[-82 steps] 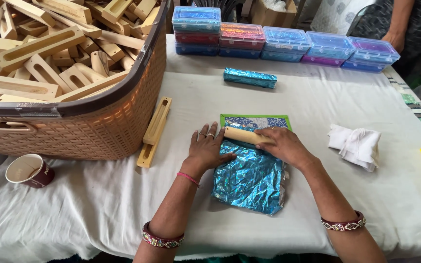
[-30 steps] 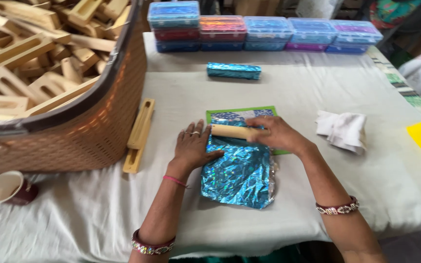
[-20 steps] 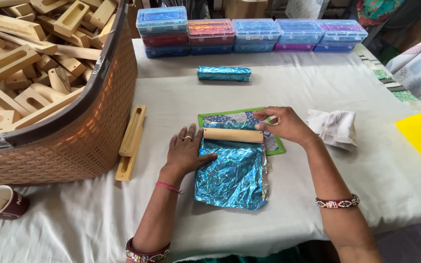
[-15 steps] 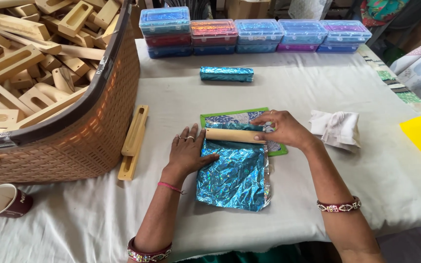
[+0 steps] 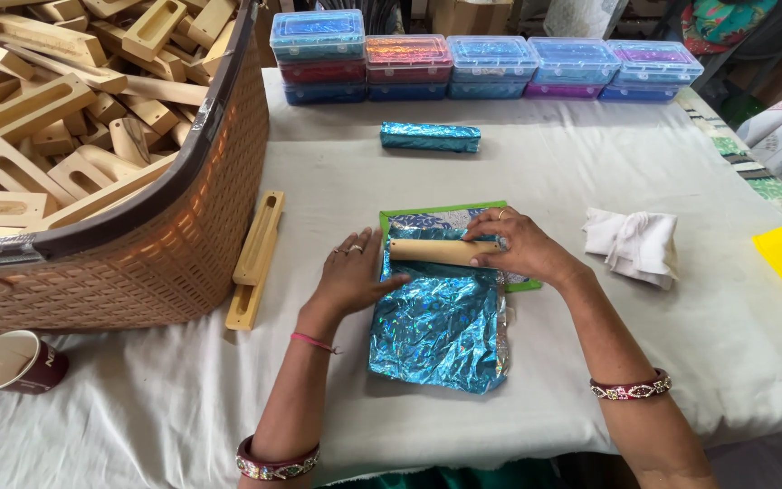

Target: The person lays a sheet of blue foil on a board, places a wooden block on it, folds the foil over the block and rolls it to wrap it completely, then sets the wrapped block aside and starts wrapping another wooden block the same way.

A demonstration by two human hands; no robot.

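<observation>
a: what's on the arms?
b: both forearms bare, no sleeves in view. left hand (image 5: 350, 276) has 2 small rings on the fingers. thin pink thread band at the left wrist, plus a wider beaded bangle further up the forearm, dark red with pale patterned beads.
a: right side?
b: right hand (image 5: 519, 246) has 1 ring on a finger. beaded bangle on that forearm too, dark with pink and white pattern.
a: clothing?
b: only a strip of green fabric at the bottom edge, between the arms. can't tell the garment.
</observation>
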